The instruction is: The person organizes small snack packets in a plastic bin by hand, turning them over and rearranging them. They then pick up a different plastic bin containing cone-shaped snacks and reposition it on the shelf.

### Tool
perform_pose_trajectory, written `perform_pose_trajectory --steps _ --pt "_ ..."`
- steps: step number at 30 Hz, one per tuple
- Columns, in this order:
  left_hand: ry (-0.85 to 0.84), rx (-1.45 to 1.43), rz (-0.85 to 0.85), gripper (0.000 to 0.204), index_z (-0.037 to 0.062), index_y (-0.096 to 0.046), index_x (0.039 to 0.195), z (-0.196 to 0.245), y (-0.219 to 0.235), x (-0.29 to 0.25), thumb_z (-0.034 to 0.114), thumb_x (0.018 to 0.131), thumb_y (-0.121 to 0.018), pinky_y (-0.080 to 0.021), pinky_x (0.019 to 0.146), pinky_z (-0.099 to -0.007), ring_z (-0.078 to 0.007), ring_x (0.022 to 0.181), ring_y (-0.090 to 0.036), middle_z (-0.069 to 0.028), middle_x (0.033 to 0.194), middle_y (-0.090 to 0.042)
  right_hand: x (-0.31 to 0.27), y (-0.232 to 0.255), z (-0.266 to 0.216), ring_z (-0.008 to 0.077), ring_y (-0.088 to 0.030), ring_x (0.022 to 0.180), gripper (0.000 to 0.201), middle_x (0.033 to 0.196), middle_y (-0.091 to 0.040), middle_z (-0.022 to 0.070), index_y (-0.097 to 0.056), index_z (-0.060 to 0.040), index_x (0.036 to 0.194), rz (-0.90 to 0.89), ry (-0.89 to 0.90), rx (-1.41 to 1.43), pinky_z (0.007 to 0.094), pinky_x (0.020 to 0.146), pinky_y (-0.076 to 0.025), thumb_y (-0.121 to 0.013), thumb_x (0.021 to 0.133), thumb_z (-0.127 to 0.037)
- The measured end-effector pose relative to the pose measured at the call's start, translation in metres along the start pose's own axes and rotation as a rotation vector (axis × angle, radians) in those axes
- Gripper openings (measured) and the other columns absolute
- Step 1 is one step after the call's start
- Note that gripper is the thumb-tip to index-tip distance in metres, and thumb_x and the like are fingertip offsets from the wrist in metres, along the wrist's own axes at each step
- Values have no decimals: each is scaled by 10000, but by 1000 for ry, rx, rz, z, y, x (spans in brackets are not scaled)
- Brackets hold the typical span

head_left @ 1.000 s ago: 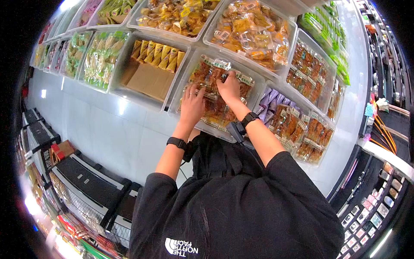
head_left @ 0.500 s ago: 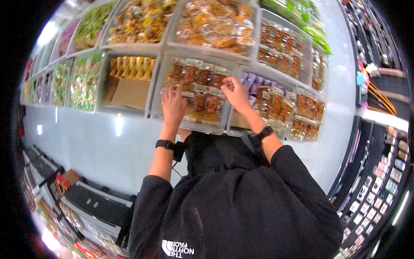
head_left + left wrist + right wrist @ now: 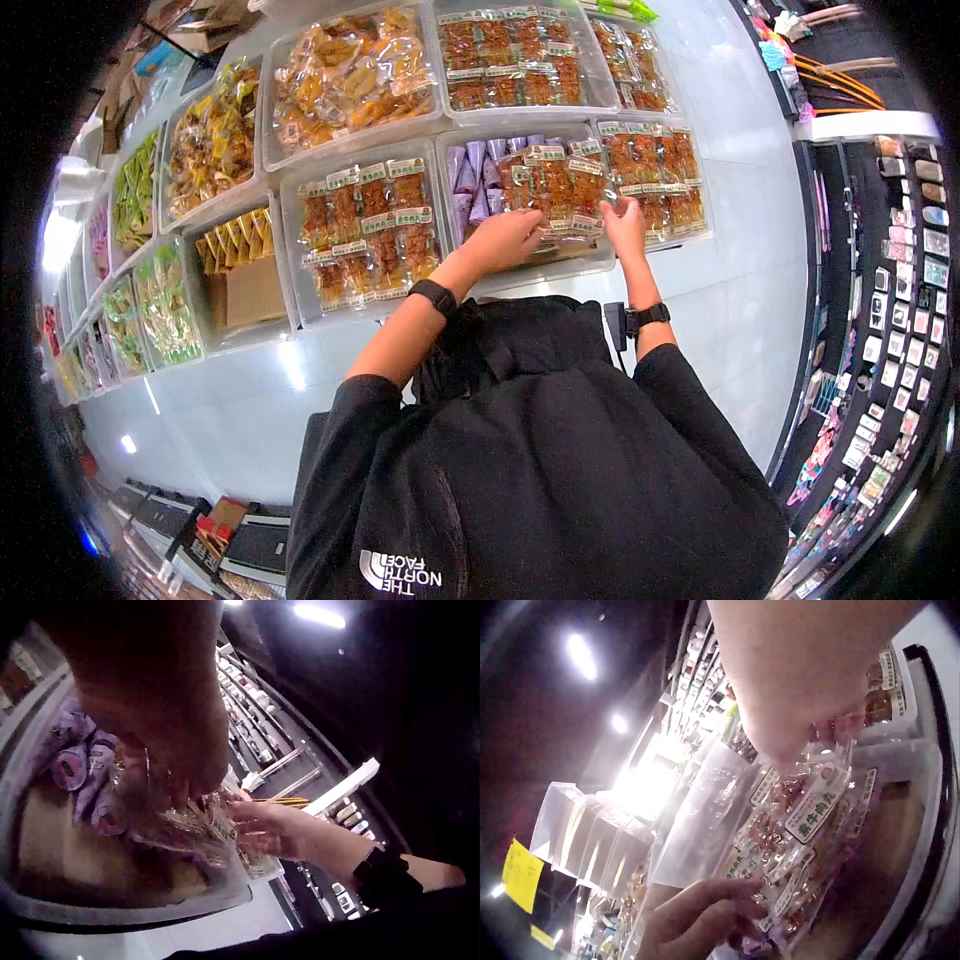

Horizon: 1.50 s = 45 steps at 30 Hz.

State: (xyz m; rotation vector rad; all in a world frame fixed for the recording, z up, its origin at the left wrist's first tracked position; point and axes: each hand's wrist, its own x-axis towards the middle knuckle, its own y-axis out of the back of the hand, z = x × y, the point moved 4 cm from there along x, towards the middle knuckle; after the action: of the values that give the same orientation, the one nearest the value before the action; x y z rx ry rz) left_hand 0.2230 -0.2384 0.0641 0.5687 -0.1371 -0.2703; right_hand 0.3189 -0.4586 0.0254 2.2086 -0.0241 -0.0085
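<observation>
Both hands are at a layered bunch of clear snack packets point(image 3: 560, 190) with brown pieces inside and white-and-green labels. My left hand point(image 3: 505, 240) grips their near left side, its fingers curled at the edge. On the other side my right hand point(image 3: 626, 230) pinches the right edge, as the right wrist view also shows with the packets' labels point(image 3: 817, 804) tilted. The bunch lies in a translucent bin point(image 3: 590, 262), overlapping purple cone-shaped packs point(image 3: 478, 178). Brown cardboard point(image 3: 75, 855) shows at the bin's near side.
To the left stands a bin of similar packets point(image 3: 370, 235) in rows, then one with yellow cone packs point(image 3: 240, 240). More packets point(image 3: 650, 160) fill the bin on the right. Bins of bagged food point(image 3: 350, 75) line the back row. Shelving with small goods point(image 3: 900, 280) stands far right.
Both hands have left the packets in the bin to the left and moved right to the bin with purple cones, where they now hold the packets. The head view has turned rightward.
</observation>
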Motion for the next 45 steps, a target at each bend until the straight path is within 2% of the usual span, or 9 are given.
perform_pose_trajectory --steps 2,7,12,18,26,28,35,41,45 --pt "-3 79 4 211 26 -524 892 2 -7 9 229 880 -468 -463 699 -468 -372 798 -587 -168 825 -610 -1 -9 9 328 -609 913 646 946 -637 197 -555 15 1032 -178 -139 64 407 800 -465 -773 619 -432" --pt "129 178 -12 234 30 -535 908 6 -25 22 256 878 -486 -463 701 -467 -364 828 -591 -182 845 -614 -7 -20 12 317 -636 801 588 851 -657 172 -586 19 980 -60 -77 45 380 754 -491 -805 576 -347" --pt "316 74 134 277 17 -592 902 2 -30 26 284 844 -546 -475 723 -442 -351 828 -605 -195 864 -628 -14 -17 4 117 -535 565 296 745 -611 23 -592 -38 940 -280 -377 434 249 486 -411 -700 677 -121" --pt "378 -210 246 217 0 -591 902 -10 -35 28 199 819 -572 -471 696 -394 -305 791 -616 -180 838 -622 -33 -16 3 166 -610 670 242 807 -637 77 -598 -2 943 -575 -663 795 273 522 -469 -599 701 -3" --pt "314 -628 191 282 32 -500 1082 -3 1 7 106 814 -547 -489 645 -323 -212 862 -594 -101 926 -578 -65 6 -92 164 -604 840 327 959 -621 69 -552 -29 1060 -622 -489 1071 280 723 -485 -522 750 74" --pt "413 -864 56 452 53 -395 1215 8 11 -11 38 796 -562 -520 644 -317 -207 889 -587 -107 965 -580 -68 7 -119 75 -477 622 252 812 -543 2 -535 -58 980 -633 -414 1179 223 542 -369 -528 760 63" --pt "431 -942 331 512 2 -425 1200 -15 41 -65 -25 726 -616 -487 703 -258 -157 816 -579 -107 939 -603 -66 -32 -143 55 -456 587 247 761 -533 -27 -529 -81 977 -898 -436 1201 210 488 -339 -539 759 34" --pt "330 -750 595 164 -10 -623 916 9 84 -104 -28 755 -601 -464 722 -240 -97 788 -575 -28 816 -599 -79 -63 -161 95 -496 609 195 777 -543 -2 -520 -78 995 -1141 -623 1443 229 511 -386 -532 810 -17" --pt "308 -192 829 111 64 -653 842 25 107 -124 17 745 -629 -481 722 -289 -183 791 -604 -74 850 -630 -108 -48 -213 180 -618 784 211 964 -629 58 -542 -71 1046 -1223 -673 1352 277 631 -504 -572 838 -92"
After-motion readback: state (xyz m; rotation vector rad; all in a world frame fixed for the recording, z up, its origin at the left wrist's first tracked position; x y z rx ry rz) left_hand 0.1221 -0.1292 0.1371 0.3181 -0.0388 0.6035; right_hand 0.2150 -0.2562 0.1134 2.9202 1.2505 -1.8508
